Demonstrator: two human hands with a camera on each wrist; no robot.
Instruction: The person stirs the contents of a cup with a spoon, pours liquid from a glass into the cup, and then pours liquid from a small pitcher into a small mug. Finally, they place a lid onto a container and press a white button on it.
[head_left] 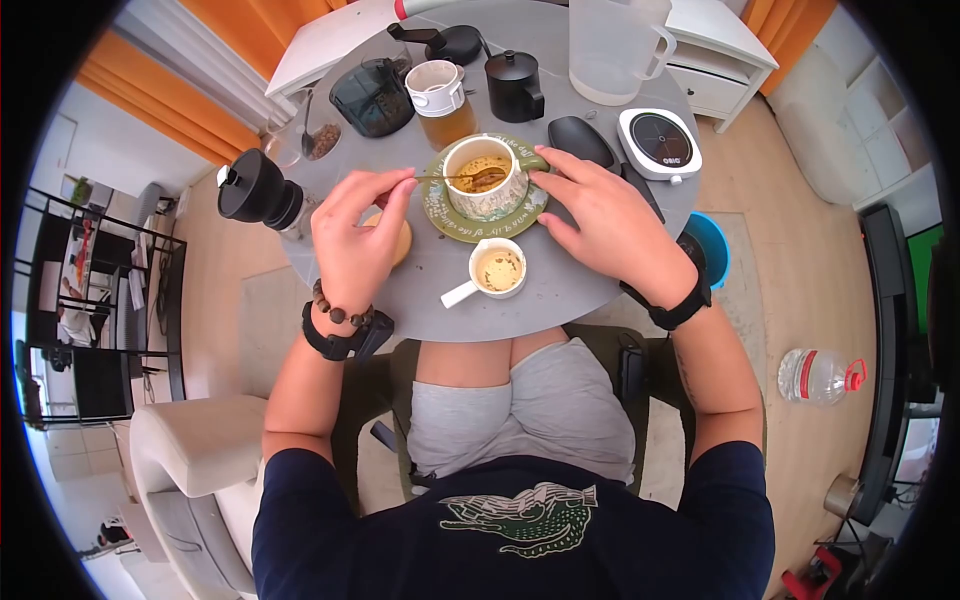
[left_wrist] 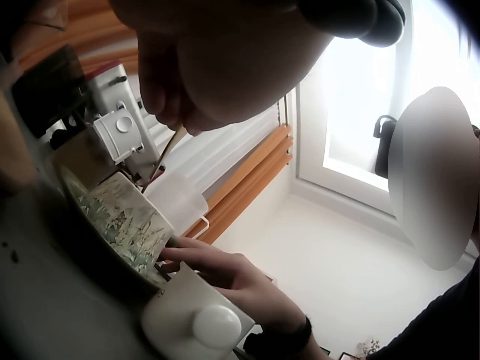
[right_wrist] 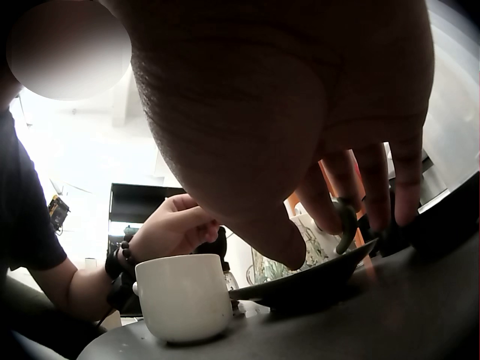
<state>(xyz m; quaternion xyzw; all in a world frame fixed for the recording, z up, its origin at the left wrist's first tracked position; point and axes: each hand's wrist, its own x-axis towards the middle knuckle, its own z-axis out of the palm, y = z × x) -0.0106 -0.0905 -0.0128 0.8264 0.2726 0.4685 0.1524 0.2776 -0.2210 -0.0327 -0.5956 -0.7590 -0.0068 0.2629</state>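
Note:
My left hand (head_left: 356, 235) pinches the thin handle of a spoon (head_left: 440, 177) between thumb and fingertips. The spoon's bowl lies in the yellowish liquid of a patterned cup (head_left: 483, 208), among brown bits. Under the cup is a green saucer (head_left: 452, 224) with white lettering. On the cup's other side, my right hand (head_left: 612, 222) has its fingers loosely extended at the green cup handle (right_wrist: 346, 225), the thumb lower, beside the cup and saucer. A small white pouring cup (head_left: 499, 270) with a side handle stands nearer me, holding pale liquid and dark specks.
A manual grinder (head_left: 262, 190) stands at the left table edge. Behind the saucer are a white-topped jar (head_left: 440, 100) of amber liquid, a black pot (head_left: 514, 86) and a large clear pitcher (head_left: 612, 50). At right sit a scale (head_left: 660, 143) and a dark mouse-shaped object (head_left: 580, 140).

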